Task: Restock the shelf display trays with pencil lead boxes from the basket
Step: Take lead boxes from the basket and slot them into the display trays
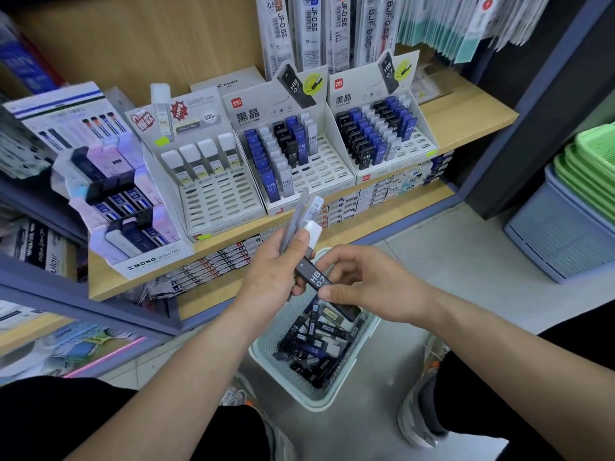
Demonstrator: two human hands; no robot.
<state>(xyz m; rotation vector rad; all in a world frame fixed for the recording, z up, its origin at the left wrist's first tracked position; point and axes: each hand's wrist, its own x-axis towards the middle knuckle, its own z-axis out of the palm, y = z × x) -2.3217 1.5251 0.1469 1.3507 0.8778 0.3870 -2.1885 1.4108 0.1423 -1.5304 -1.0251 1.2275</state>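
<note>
Pencil lead boxes (312,341), black, blue and white, lie heaped in a pale perforated basket (266,359) on the tiled floor before a stationery shelf, between a person's legs. Above the basket, the left hand (276,261) grips a fanned bundle of slim boxes (301,214), grey and clear with one white cap, with its fingers curled round their lower ends. The right hand (362,281) pinches a black box marked HB 0.7 (316,277) between thumb and curled fingers, and the box's upper end touches the left hand.

Four displays stand side by side on the wooden shelf (466,118). The middle Deli tray (327,171) holds blue, white and black boxes in its back and left rows, with open slots showing at front right. The right Deli tray (421,138) is fuller, its black and blue rows packed toward the back. A white tray (216,201) to the left carries four white-capped boxes in its rear row. A Mono Graph MG display (153,257) sits at far left. Refill packs (283,31) hang above the shelf. Green baskets (592,161) are stacked above a grey-blue crate (559,237) at right.
</note>
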